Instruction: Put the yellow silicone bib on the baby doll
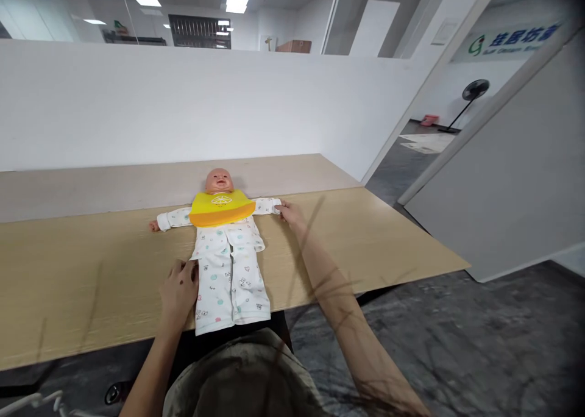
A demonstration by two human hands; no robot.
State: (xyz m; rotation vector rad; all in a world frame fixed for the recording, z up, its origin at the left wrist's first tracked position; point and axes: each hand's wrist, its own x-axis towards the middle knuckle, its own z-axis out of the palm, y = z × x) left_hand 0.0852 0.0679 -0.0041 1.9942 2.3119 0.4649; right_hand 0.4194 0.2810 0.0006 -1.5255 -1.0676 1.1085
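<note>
Plastic baby doll (222, 222) in white printed cotton sleepsuit, yellow silicone bib (221, 210), flat on back on light wooden table (91, 270). Right hand (289, 212) pinches sleeve cuff; left hand (179, 292) loosely curled, touching suit's leg edge. Likely light, limp cloth, hard head; grip by torso.

Wall sign (514, 42) at upper right, green logo, blue Chinese characters, smaller line beneath too blurred to read
</note>
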